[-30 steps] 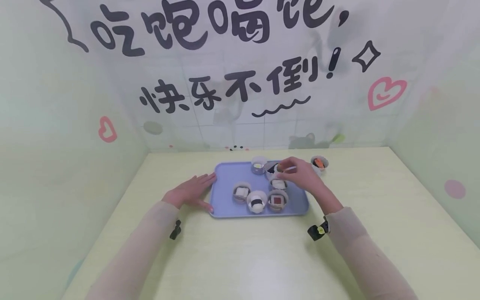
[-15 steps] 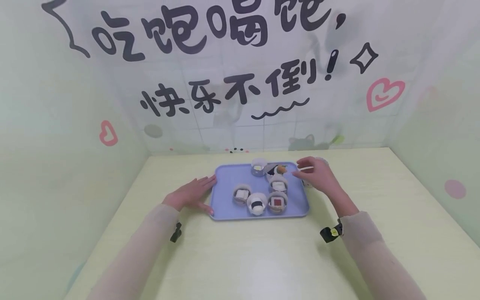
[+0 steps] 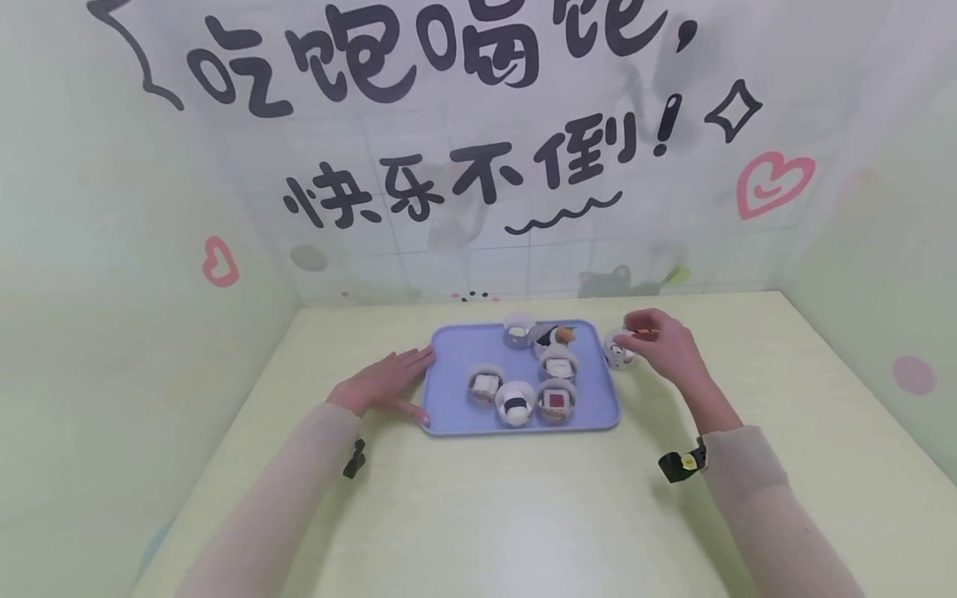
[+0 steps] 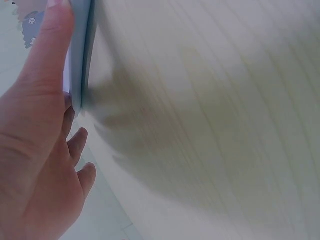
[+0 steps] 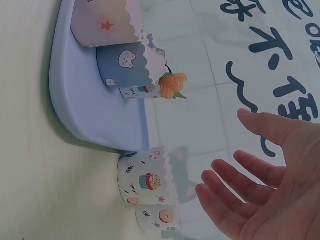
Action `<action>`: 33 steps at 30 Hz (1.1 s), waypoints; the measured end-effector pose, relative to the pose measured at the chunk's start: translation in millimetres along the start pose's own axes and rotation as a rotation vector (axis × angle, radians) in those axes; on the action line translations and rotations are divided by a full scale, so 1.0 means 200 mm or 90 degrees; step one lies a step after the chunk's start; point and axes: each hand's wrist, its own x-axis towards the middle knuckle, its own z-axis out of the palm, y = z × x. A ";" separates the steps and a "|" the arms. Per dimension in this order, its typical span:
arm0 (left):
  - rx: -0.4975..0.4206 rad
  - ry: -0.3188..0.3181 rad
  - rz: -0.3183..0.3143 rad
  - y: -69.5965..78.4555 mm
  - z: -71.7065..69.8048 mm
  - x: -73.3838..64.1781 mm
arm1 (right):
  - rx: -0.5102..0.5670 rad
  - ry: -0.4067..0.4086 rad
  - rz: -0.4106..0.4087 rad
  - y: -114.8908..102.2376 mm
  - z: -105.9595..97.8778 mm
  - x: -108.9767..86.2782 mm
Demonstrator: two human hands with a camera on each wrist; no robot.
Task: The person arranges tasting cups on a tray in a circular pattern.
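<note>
My left hand [image 3: 383, 384] lies spread at the left edge of a blue tray [image 3: 449, 353], fingers and thumb touching the rim. The left wrist view shows its thumb [image 4: 47, 60] along the tray wall. My right hand [image 3: 665, 345] is raised just right of the tray, over a patterned paper cup [image 3: 619, 350]. In the right wrist view its fingers [image 5: 225, 172] are loosely extended and hold nothing; a second paper cup [image 5: 157, 217] stands beside the first. On the tray, a cup at the back right holds an orange-topped sushi piece [image 3: 564, 335].
Several more paper cups on the tray hold toy-like sushi: a red-centred piece [image 3: 557, 401], a black-banded white one [image 3: 516, 406] and a white one [image 3: 486, 384]. Behind the pale table [image 3: 478, 507] rises a wall with large dark lettering [image 3: 478, 178].
My right hand has moved right, away from the back right cup on the tray to the cups beside it, uncovering the orange-topped sushi. My left hand stays at the tray's edge.
</note>
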 end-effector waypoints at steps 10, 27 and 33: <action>0.001 -0.006 -0.006 -0.01 0.00 0.01 | 0.009 0.024 0.017 0.10 -0.02 -0.01; -0.009 -0.004 -0.006 0.00 0.00 0.00 | -0.017 0.005 0.072 0.21 0.00 0.02; -0.009 -0.011 -0.008 0.00 0.00 0.00 | -0.009 -0.003 0.090 0.24 0.03 0.03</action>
